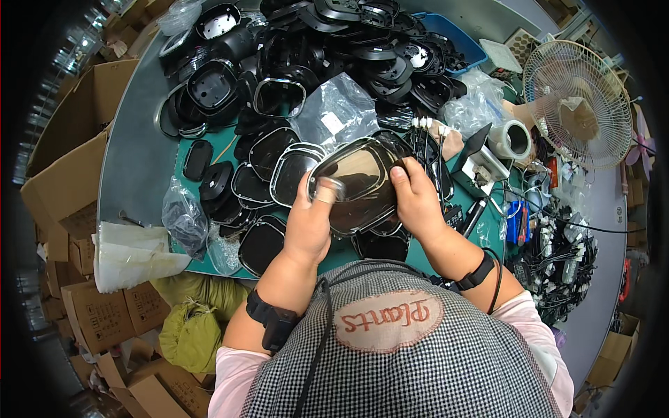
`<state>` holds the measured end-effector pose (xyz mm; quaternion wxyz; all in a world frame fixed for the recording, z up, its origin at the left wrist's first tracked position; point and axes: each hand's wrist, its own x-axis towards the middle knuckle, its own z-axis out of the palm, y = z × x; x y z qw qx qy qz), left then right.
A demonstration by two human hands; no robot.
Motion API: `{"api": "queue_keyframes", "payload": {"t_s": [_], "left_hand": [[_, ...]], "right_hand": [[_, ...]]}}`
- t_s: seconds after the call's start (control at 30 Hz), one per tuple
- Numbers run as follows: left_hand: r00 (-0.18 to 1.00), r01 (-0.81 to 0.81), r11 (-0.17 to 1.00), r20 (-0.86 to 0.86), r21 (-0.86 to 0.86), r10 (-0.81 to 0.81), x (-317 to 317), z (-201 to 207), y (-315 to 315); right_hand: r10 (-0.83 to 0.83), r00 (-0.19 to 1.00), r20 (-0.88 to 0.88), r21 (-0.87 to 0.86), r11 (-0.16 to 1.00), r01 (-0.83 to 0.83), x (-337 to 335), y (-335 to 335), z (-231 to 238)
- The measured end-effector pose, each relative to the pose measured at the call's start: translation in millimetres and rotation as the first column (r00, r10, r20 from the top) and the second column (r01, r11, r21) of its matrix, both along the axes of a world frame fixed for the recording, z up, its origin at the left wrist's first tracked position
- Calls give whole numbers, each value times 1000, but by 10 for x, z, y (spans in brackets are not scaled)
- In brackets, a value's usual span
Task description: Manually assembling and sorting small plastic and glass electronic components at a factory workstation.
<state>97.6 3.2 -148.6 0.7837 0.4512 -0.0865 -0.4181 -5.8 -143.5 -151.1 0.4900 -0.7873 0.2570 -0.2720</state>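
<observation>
Both hands hold a glossy dark plastic cover (366, 198) with rounded corners and a shiny rim, tilted above the work table. My left hand (309, 226) grips its left edge, the thumb lying over the front and slightly blurred. My right hand (419, 198) clasps the right edge, thumb on the face and fingers tucked out of sight behind. Beside the left hand lies a similar rimmed cover (289, 174), among several more. Just beyond the held piece is a clear plastic bag (336, 111). Cables with white connectors (426, 132) lie past my right hand.
A big heap of black plastic housings (306, 52) fills the table's far side, with a blue bin (453, 38) behind. A fan (577, 103), tape roll (510, 139) and cable pile (557, 254) stand to the right. Cardboard boxes (77, 143) line the left.
</observation>
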Motion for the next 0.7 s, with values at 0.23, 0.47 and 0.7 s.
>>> {"api": "queue_keyframes", "payload": {"t_s": [0.23, 0.47, 0.7], "left_hand": [[997, 66, 994, 26, 82, -69, 66, -112, 208], [985, 31, 962, 155, 271, -75, -44, -206, 238], [957, 25, 939, 262, 342, -121, -70, -262, 334]], "right_hand": [[223, 972, 78, 407, 882, -235, -71, -195, -67], [380, 921, -85, 574, 774, -267, -157, -226, -364], [272, 940, 205, 856, 415, -307, -144, -157, -225]]}}
